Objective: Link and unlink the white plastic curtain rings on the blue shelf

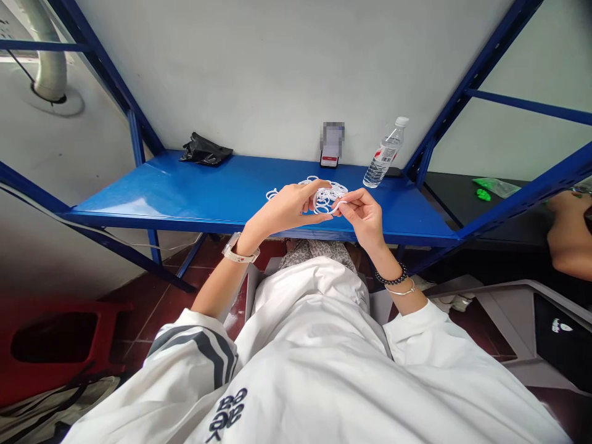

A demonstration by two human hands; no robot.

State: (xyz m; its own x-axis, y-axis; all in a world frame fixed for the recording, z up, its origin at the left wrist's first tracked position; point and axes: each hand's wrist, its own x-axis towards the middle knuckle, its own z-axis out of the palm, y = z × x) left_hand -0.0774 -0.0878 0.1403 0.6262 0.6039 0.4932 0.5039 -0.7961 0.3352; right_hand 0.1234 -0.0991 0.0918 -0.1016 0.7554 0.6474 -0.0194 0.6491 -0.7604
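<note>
A loose heap of thin white cord (pixel 340 185) lies on the blue table, partly hidden behind my hands. My right hand (pixel 364 216) is closed, its thumb and fingertips pinching a length of this cord just above the table's front edge. Facing it, my left hand (pixel 291 205) curves in a C, thumb and forefinger spread apart with loops of cord showing between them. The left thumb tip is close to the pinched strand; whether it touches cannot be made out. More cord loops stick out behind the left hand.
On the blue table (pixel 208 191) stand a water bottle (pixel 383 157) and a phone (pixel 329 151) leaning on the wall. A black plastic bag (pixel 206 150) lies back left. Blue frame posts flank the table. Another person's arm (pixel 571 234) is at far right; a red stool (pixel 102 333) stands lower left.
</note>
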